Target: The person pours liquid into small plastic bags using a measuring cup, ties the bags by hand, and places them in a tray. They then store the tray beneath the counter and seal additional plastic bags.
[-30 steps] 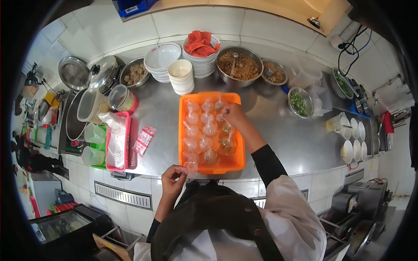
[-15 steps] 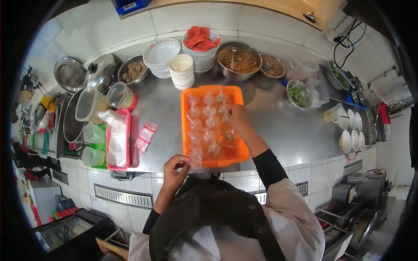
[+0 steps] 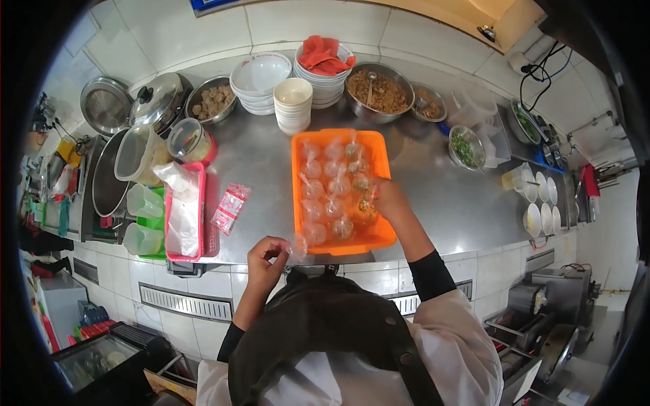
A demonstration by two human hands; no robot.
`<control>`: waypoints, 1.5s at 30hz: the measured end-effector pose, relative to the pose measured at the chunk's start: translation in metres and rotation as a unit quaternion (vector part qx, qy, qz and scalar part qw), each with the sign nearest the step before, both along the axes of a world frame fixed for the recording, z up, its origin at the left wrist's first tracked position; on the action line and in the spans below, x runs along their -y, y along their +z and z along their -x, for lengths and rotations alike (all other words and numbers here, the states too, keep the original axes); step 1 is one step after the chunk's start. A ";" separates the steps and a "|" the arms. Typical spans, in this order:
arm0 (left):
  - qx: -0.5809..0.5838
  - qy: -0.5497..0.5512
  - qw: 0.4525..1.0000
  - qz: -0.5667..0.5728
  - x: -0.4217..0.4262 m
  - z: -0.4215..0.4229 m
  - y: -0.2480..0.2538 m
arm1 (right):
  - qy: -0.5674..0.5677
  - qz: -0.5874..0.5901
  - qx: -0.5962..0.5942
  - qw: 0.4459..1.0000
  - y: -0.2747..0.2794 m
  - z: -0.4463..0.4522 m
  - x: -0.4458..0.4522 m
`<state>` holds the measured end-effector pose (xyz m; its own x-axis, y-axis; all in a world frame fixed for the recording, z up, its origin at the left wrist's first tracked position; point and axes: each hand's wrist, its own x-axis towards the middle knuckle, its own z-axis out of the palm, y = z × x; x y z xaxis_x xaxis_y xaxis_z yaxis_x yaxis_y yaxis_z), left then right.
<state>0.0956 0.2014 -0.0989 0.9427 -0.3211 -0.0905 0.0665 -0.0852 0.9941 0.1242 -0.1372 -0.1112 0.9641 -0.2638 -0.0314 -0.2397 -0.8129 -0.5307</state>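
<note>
An orange plastic tub [image 3: 296, 230] holds rows of small knotted clear plastic bags [image 3: 333, 207]. Some on its right side show greenish contents. My right hand [image 3: 388, 199] is over the tub's right edge. Its fingers are closed at the top of a filled bag [image 3: 366, 210] with orange and green bits inside; the exact grip is partly hidden. In front of the tub's near left corner, my left hand [image 3: 268, 260] pinches a clear plastic bag [image 3: 296, 251] between thumb and fingers. What that bag contains cannot be made out.
Left of the tub lie a red-and-white packet [image 3: 231, 207] and a pink basket [image 3: 201, 233] with white plastic bags. Stacked bowls [image 3: 292, 101], a bowl of brown crumbly food [image 3: 399, 95] and meatballs [image 3: 213, 103] line the back. Chopped greens [image 3: 464, 147] stand to the right.
My right hand has come down and slightly right, to the orange-and-green bag. My left hand, with its clear bag, is a little farther from the tub. The whole view has shifted slightly.
</note>
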 end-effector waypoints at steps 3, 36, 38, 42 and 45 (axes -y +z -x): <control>0.013 -0.001 1.000 0.004 -0.004 -0.005 0.001 | 0.029 -0.026 -0.080 0.996 0.002 0.002 -0.004; 0.055 0.032 0.998 0.016 -0.011 -0.019 0.008 | 0.091 -0.080 0.027 0.992 0.003 0.002 -0.013; 0.033 0.045 0.998 0.015 -0.009 -0.018 0.013 | 0.086 -0.072 0.051 0.992 -0.006 0.009 -0.010; 0.033 0.078 0.996 -0.018 0.002 -0.014 0.020 | 0.115 -0.080 0.171 0.975 0.061 0.025 -0.061; 0.046 0.086 0.994 -0.045 0.014 -0.010 0.027 | 0.216 -0.262 0.143 0.930 0.098 0.042 -0.132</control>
